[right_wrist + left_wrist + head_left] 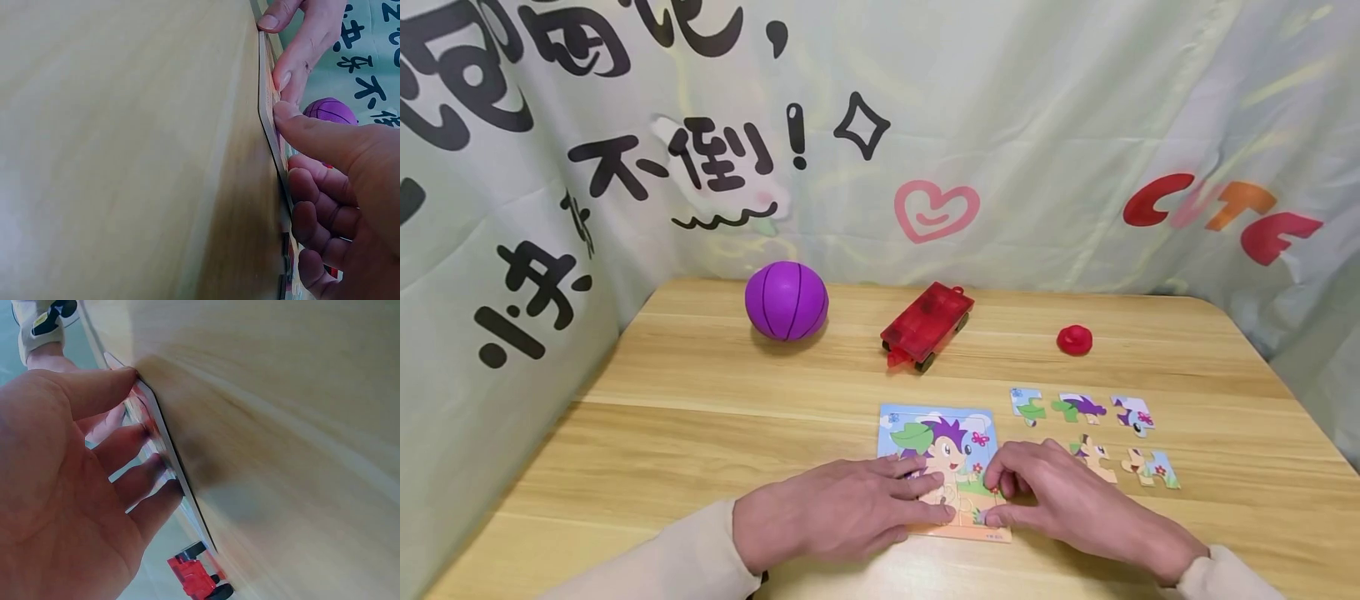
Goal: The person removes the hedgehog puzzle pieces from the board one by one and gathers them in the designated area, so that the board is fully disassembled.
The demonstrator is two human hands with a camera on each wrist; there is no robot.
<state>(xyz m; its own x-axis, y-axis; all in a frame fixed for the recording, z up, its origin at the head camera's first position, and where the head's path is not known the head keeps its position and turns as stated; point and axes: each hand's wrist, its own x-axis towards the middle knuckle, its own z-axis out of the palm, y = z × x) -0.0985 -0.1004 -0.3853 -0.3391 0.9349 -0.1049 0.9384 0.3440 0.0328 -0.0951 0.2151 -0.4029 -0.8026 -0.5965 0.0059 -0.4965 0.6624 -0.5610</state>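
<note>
Pale wood-grain covers the table point(685, 433), and on its near part lies the puzzle board point(936, 411), a flat picture of a purple-haired hedgehog, between the two hands. The left hand point(850, 507) rests with its fingers spread across the board's left and lower part, laid over the picture and not curled round anything. The right hand point(1060, 500) is at the board's lower right edge, fingers bent, with the thumb and forefinger touching there; whether they pinch a piece or only press the edge, I cannot tell.

The likeliest trouble, I judge, is a slip of the board: it is thin and the table looks smooth, so a sideways push from the right hand could turn it if the left presses too lightly. A piece pushed down slightly out of line could ride up on its neighbour. The right wrist also sits close to the loose pieces point(1133, 414), and a careless sweep could scatter or flip them.

Counted: one board, two hands, and five loose pieces in view, three in the far row and two in the near one; the right hand may hide more. How many are set in the board is unclear. Farther back stand one purple ball point(787, 301), one red cart point(927, 323) and one small red hat point(1075, 340).
</note>
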